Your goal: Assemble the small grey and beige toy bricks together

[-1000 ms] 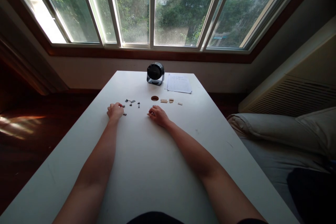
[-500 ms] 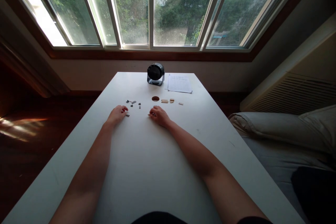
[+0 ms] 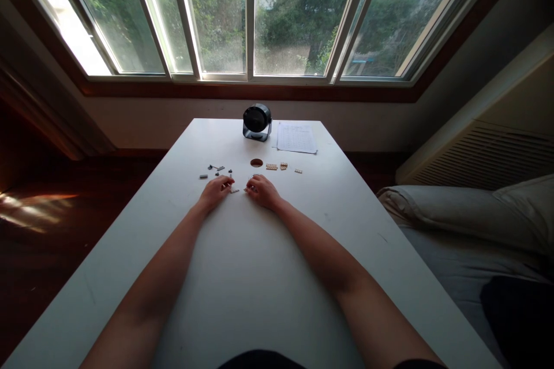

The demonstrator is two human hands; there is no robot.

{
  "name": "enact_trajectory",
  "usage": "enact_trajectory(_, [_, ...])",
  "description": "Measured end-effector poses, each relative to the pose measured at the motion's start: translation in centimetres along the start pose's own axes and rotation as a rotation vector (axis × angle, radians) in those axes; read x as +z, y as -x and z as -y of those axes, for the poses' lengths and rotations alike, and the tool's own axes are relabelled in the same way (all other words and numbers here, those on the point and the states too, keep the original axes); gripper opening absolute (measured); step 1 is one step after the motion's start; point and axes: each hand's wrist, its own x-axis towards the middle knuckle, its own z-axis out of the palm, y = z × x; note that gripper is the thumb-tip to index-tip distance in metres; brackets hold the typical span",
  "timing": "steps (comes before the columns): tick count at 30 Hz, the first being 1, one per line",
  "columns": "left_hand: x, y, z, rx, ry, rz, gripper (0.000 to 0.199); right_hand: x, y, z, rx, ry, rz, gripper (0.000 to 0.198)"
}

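Observation:
Above the white table, my left hand (image 3: 215, 191) is closed in a pinch, with a small building-brick piece (image 3: 235, 191) at its fingertips. Just to the right, my right hand (image 3: 262, 190) has its fingers pressed together round something small and pale, mostly hidden by them. A narrow gap separates the two hands. Beyond my left hand lie several small grey and dark pieces (image 3: 220, 168). One grey bar-shaped piece (image 3: 203, 176) rests left of that group. Tan studded bricks (image 3: 271, 166) sit beyond my right hand, with a smaller tan piece (image 3: 298, 171) farther right.
A round black device on a stand (image 3: 257, 121) is at the table's far edge, beside sheets of paper (image 3: 296, 137). A round hole (image 3: 257, 162) opens in the tabletop. Right of the table is a cushioned seat (image 3: 459, 213); windows (image 3: 294, 17) rise behind.
My left hand has moved right, towards my right hand, carrying the small brick piece. The grey bar-shaped piece on the left now shows. My right hand stays in place.

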Motion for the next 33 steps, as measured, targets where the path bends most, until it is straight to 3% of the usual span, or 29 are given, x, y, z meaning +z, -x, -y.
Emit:
enact_trajectory(9, [0.1, 0.1, 0.1, -0.022, -0.116, -0.053, 0.02, -0.1, 0.0, 0.0, 0.007, 0.009, 0.003, 0.005])
enact_trajectory(13, [0.3, -0.2, 0.0, -0.026, -0.065, -0.171, 0.018, -0.3, 0.1, 0.1, 0.004, 0.004, -0.001, 0.003])
enact_trajectory(18, [1.6, -1.0, -0.4, -0.164, 0.333, -0.346, 0.018, -0.4, 0.2, 0.2, 0.0, -0.009, -0.037, 0.003])
enact_trajectory(21, [2.6, -1.3, -0.9, -0.27, 0.63, -0.393, 0.022, -0.3, 0.1, 0.1, -0.001, -0.016, -0.052, 0.004])
enact_trajectory(23, [3.1, -1.3, -1.2, -0.304, 0.717, -0.399, 0.024, -0.2, 0.1, 0.0, -0.001, -0.018, -0.051, 0.003])
enact_trajectory(28, [3.5, -0.8, -2.0, -0.251, 0.632, -0.345, 0.029, 0.0, -0.1, -0.1, -0.034, -0.019, -0.013, 0.007])
enact_trajectory(33, [3.2, -0.6, -1.6, -0.18, 0.464, -0.363, 0.022, -0.1, 0.0, 0.0, -0.029, -0.021, -0.049, 0.004])
